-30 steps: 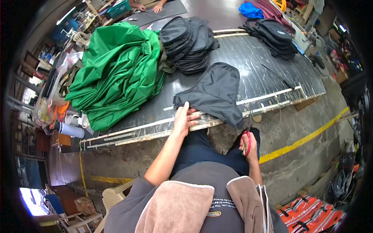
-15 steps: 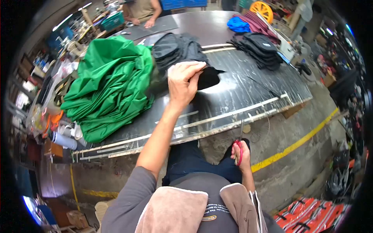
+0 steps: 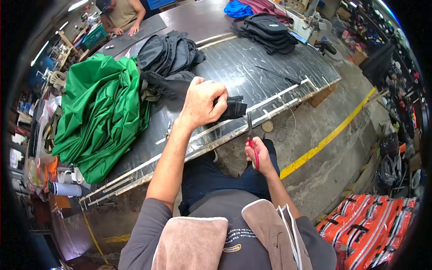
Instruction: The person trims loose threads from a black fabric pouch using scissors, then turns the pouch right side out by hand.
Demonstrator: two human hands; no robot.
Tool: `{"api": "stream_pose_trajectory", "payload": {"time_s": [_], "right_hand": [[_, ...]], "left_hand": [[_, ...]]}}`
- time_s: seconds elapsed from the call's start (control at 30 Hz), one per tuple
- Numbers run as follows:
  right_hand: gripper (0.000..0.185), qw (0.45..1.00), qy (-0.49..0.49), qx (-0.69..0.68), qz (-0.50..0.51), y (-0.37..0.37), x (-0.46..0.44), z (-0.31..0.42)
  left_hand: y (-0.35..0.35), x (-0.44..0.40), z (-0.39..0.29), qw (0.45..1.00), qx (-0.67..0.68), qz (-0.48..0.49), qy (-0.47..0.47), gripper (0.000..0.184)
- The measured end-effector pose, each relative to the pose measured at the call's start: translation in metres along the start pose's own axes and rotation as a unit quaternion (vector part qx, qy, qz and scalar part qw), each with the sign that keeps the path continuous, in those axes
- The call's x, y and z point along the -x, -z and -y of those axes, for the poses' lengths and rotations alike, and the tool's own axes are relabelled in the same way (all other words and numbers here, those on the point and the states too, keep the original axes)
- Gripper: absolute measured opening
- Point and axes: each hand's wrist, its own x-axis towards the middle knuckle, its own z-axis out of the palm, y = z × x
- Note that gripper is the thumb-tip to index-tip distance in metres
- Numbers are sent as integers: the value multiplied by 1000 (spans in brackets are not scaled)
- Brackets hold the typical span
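My left hand (image 3: 203,102) is closed around a piece of black fabric (image 3: 235,108) above the table's near edge. One end of the piece sticks out to the right of my fist, while dark cloth runs from the other side toward a black fabric pile (image 3: 168,51). In my right hand (image 3: 263,156) are red-handled scissors (image 3: 255,155), pointing up. Their blades are close to the fabric's free end; whether they touch it I cannot tell. Heaped green fabric (image 3: 101,112) lies left of my left hand.
Black bags (image 3: 267,29) and blue fabric (image 3: 238,9) lie at the table's (image 3: 238,63) far side. A thin dark rod (image 3: 276,74) rests at right. A co-worker (image 3: 123,15) has both hands on a dark sheet. Orange bags (image 3: 369,229) are at lower right.
My left hand has drawn the black fabric off toward me, its grip turned to a fist. My right hand has lifted the scissors closer to the fabric's end. The view has shifted.
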Motion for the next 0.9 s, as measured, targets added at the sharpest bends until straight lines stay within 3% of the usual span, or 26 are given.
{"api": "stream_pose_trajectory", "payload": {"time_s": [0.27,0.47,0.77,0.9], "right_hand": [[58,992,117,-6,55,-20,-37,34],[58,989,136,-31,58,-37,-32,42],[50,988,148,-29,31,-41,-32,52],[47,996,87,-12,7,-35,-25,49]], "left_hand": [[11,-15,-23,1000,10,25,6,20],[11,-8,-29,997,-31,39,60,20],[7,-8,-42,999,-15,26,32,20],[8,-8,-43,999,-12,33,29,19]]}}
